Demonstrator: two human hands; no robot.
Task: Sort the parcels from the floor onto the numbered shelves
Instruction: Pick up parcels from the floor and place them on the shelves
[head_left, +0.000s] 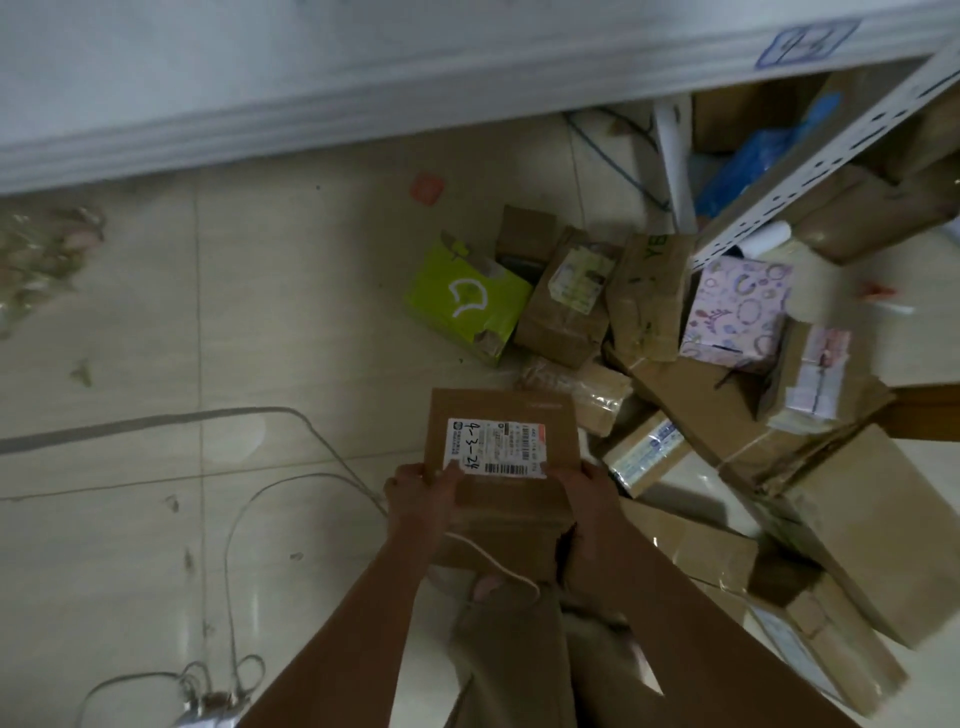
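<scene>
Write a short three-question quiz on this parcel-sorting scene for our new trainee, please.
1. True or false: only the left hand grips the brown parcel.
2. What colour is the floor box bearing a white mark? A red, B green, C black.
3. Fill in: the handwriting on the parcel's label reads ___.
Key: 1 false, the right hand grips it too; 2 B; 3 4-3-24.
</scene>
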